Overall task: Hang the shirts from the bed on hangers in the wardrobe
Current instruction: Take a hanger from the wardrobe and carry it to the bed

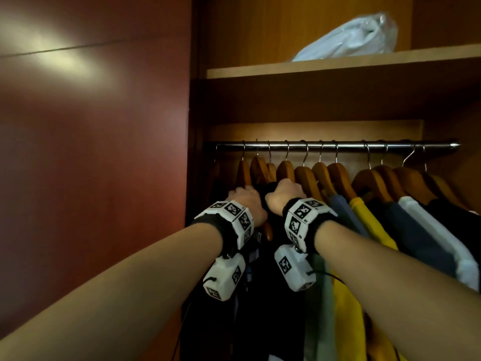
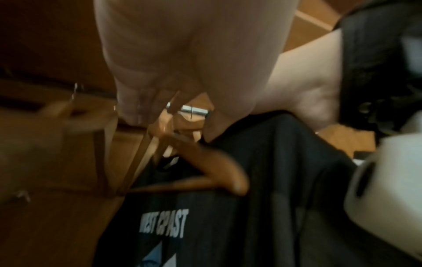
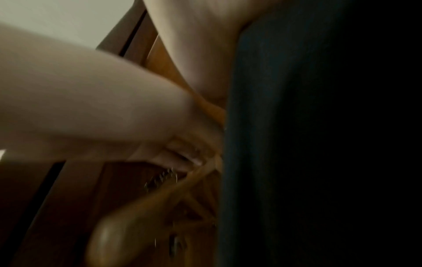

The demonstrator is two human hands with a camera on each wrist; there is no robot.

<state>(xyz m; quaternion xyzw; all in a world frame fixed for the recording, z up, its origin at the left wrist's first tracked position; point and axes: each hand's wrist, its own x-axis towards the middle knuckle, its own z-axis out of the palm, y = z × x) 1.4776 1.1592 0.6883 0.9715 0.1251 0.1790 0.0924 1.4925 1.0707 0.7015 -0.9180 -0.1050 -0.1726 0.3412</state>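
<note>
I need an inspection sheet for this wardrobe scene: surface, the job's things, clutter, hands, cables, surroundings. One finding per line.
Surface: wooden shelf above a metal rail.
Job's things: black shirt printed WEST COAST on a wooden hanger; more wooden hangers on the rail, with yellow shirt, grey and white garments.
Clutter: white plastic bag on the shelf.
Hands: left hand and right hand reach among the hangers at the black shirt; grip unclear.
Cables: thin black cable below the left wrist.
Surroundings: reddish wardrobe door on the left.
</note>
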